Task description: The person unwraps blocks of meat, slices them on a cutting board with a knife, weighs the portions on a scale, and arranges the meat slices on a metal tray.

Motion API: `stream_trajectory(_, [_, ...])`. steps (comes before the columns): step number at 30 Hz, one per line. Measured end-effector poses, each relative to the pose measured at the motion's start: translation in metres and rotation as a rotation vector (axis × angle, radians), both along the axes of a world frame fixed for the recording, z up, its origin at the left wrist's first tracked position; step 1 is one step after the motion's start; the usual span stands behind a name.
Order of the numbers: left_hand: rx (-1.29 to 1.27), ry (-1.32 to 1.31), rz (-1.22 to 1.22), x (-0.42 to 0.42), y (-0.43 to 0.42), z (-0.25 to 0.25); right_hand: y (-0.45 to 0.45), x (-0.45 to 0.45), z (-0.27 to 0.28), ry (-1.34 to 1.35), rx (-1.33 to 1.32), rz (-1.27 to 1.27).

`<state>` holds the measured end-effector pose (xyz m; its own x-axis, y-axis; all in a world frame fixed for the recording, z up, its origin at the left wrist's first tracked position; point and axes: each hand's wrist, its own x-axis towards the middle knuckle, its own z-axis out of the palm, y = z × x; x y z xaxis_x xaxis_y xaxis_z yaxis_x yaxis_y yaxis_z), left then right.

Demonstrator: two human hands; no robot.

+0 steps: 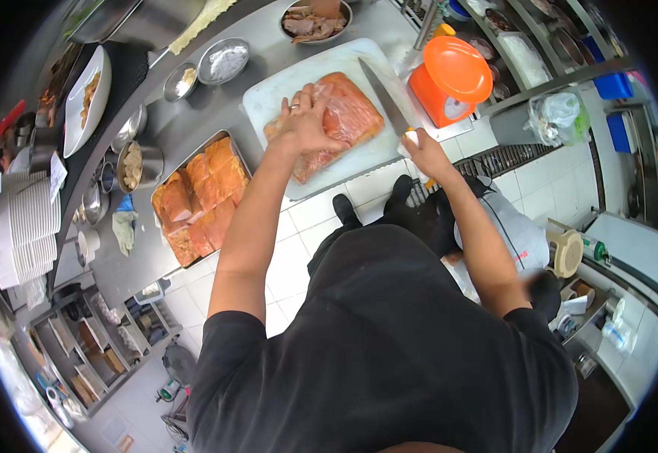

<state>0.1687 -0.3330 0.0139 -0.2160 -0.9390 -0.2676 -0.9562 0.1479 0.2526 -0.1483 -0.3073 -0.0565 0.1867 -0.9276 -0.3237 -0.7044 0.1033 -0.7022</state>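
Note:
On a white cutting board (268, 96) lies a large slab of reddish raw meat (353, 113). My left hand (308, 128) rests flat on the slab, fingers spread, a ring on one finger. To the right, my right hand (425, 151) is wrapped round the light handle of a large knife (383, 92). The blade lies over the board's right part, beside the meat, its tip pointing to the far edge. A metal tray (244, 151) left of the board holds several orange-coated meat pieces (208, 181).
An orange scale (449, 83) stands right of the board. Metal bowls, one with white powder (227, 62) and one with cut meat (315, 26), sit beyond it. Stacked white plates (30, 226) are at the far left. A person in a light garment (506, 226) is at the right.

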Motion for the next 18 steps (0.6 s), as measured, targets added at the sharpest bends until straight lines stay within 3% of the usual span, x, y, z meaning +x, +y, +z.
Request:
stream_trajectory(9, [-0.079,0.064,0.085,0.001,0.024,0.012,0.039,0.022,0.112,0.261,-0.17,0.14])
stream_trajectory(18, [0.054,0.025,0.07,0.009,0.014,0.017,0.066,0.096,0.137,0.427,-0.092,0.263])
